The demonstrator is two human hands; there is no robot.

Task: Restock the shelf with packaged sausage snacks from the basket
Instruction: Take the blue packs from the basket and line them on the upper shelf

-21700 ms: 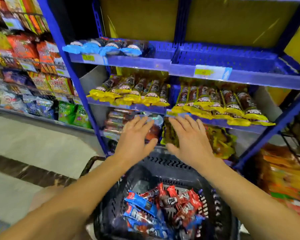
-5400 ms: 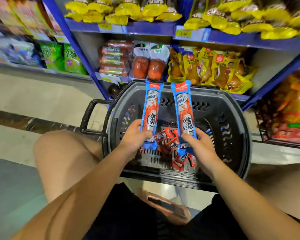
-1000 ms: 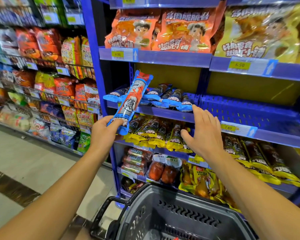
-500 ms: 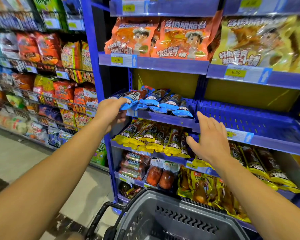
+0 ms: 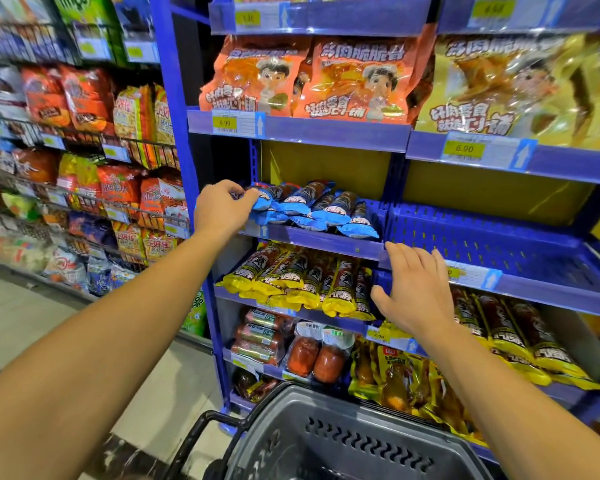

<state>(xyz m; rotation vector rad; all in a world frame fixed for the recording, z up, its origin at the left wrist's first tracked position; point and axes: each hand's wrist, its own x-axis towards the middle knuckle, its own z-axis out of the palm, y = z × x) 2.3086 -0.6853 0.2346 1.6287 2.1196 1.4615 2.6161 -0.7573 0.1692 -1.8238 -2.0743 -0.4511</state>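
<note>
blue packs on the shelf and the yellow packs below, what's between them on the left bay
In the head view, only the shelf lip runs between the blue packs and the yellow packs; neither hand lies between them.

left arm extended forward and up, bare forearm straight, left hand palm down with fingers curled in a pinch; right arm extended forward, lower than the left, right hand open, fingers straight and spread, thumb out to the left.
</note>
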